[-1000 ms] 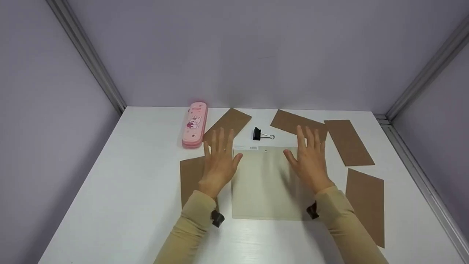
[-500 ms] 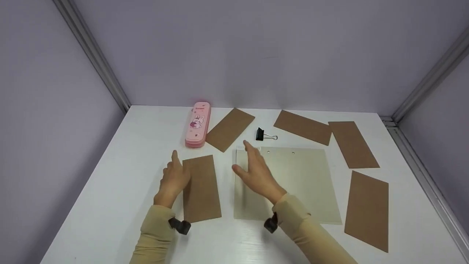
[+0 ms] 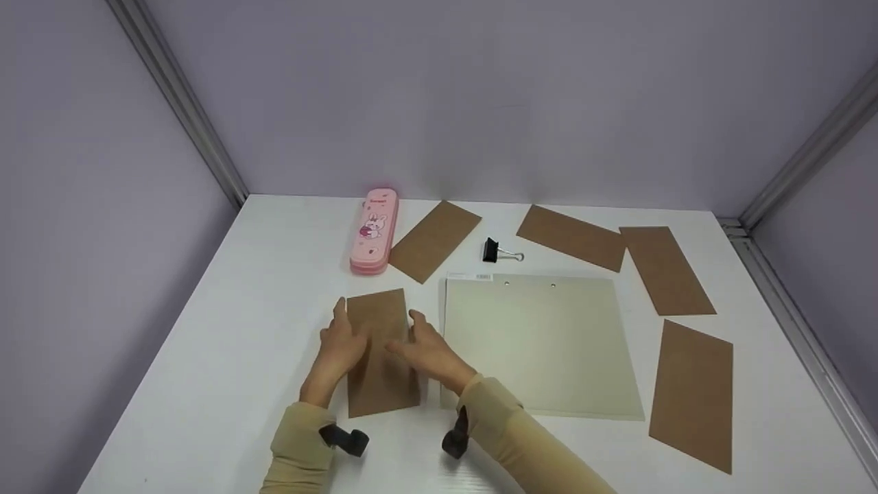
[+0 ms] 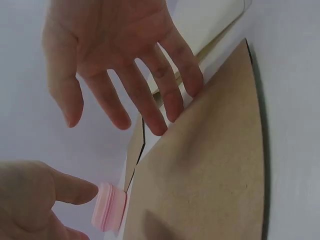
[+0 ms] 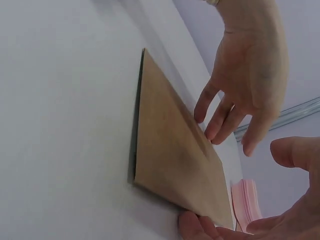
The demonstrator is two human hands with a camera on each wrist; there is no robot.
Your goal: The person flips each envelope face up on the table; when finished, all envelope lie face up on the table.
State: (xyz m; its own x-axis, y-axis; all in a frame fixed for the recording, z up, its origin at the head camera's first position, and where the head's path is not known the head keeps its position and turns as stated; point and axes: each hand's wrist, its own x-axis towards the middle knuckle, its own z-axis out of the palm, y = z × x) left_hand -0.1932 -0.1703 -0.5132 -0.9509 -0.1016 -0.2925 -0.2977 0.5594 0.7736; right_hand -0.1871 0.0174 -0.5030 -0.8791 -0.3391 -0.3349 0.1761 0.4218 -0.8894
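Observation:
A flat brown rectangular board (image 3: 378,391) lies on the table between the two hands in the head view. At its left edge is my left hand (image 3: 339,350), fingers fairly straight; in the right wrist view its fingertips meet the board's long edge. My right hand (image 3: 431,353) is at the opposite edge, thumb above the board. Seen from the left wrist, that hand (image 4: 120,45) has its fingers spread, tips along the edge of the brown board (image 4: 215,175). Neither hand visibly pinches it. Parts of both hands are cut off in their own wrist views.
Right of the hands lies a pale board (image 3: 542,343) with two small holes and a label. Behind are a pink pencil case (image 3: 374,230) and a black binder clip (image 3: 491,251). Several other brown boards (image 3: 693,394) lie around. Walls (image 3: 480,103) enclose the table's back and sides.
Both hands have left the area above the pale board. The left moved left and down to the brown board's left edge; the right crossed leftward to its right edge. The boards have not visibly moved.

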